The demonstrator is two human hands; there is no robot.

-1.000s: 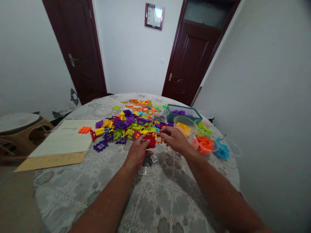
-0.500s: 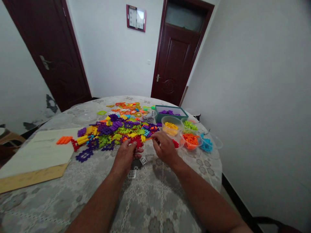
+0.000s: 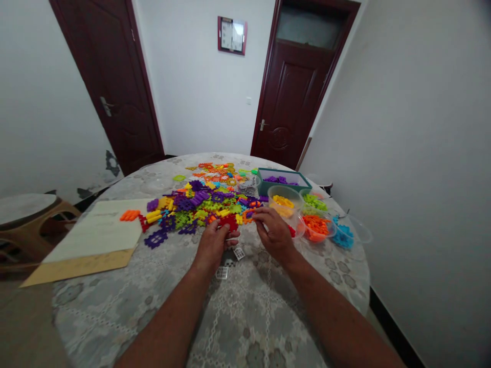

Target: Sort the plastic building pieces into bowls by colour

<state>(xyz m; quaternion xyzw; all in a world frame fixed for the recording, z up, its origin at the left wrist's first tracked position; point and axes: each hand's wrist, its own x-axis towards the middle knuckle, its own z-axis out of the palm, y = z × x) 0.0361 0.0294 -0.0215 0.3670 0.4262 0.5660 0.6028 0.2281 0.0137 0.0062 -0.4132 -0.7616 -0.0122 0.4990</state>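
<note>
My left hand (image 3: 214, 246) is closed around a red toothed plastic building piece (image 3: 229, 222), thumb on top. My right hand (image 3: 275, 234) pinches an orange frame-shaped building piece (image 3: 248, 216) at its fingertips, a short way right of the red piece. Beyond both hands spreads a pile of purple, green, yellow and blue building pieces (image 3: 184, 217). Under my left hand, two small white window-grid pieces, one nearer me (image 3: 222, 273) and one farther off (image 3: 239, 253), lie on the tablecloth.
Right of the hands stand clear bowls with yellow (image 3: 283, 202), orange (image 3: 316, 225) and blue pieces (image 3: 342, 236). A green-rimmed box (image 3: 284, 174) with purple pieces is behind them. On the left lie a pale board (image 3: 103, 225) and an orange stack (image 3: 129, 215). A wooden stool (image 3: 38, 225) stands beside the table.
The view has swung left, so the scene sits farther right. The orange piece in my right hand has turned from edge-on to more face-on. My left hand keeps the red piece.
</note>
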